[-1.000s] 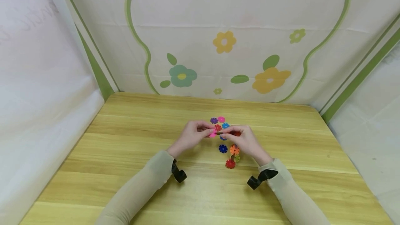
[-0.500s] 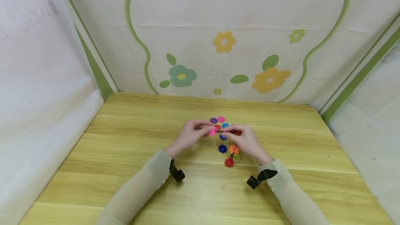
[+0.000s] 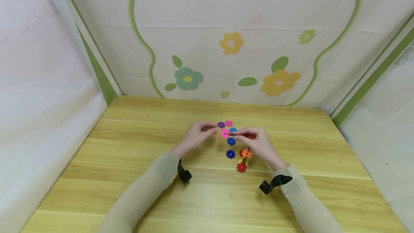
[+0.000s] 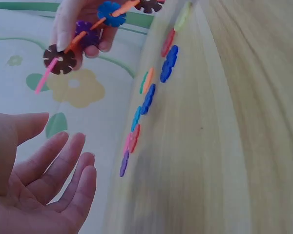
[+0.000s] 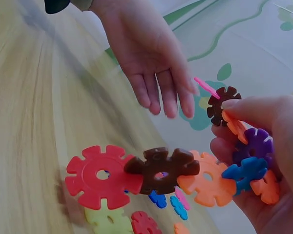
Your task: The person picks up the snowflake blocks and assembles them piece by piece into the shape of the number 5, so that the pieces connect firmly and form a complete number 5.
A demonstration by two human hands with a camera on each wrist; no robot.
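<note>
My right hand (image 3: 258, 143) pinches a brown notched disc (image 5: 223, 106) near one end of a chain of joined discs. A pink disc (image 3: 225, 133) is slotted into that brown disc and points toward my left hand (image 3: 196, 137). In the right wrist view the chain runs on through a purple disc (image 5: 254, 146), a blue disc (image 5: 246, 174), orange ones and another brown disc (image 5: 162, 170) to a red disc (image 5: 103, 177). My left hand holds nothing; its fingers are relaxed and apart from the pink disc, as the left wrist view shows.
Loose discs lie on the wooden table (image 3: 129, 175): a purple one (image 3: 221, 125), a pink one (image 3: 229, 123), a light blue one (image 3: 233, 130) and two dark blue ones, among others. Printed cloth (image 3: 200, 17) stands behind the table and at both sides.
My left hand has let go of the pink disc and drawn slightly left. The right hand has shifted a little to the right, with the chain and the pink disc on it.
</note>
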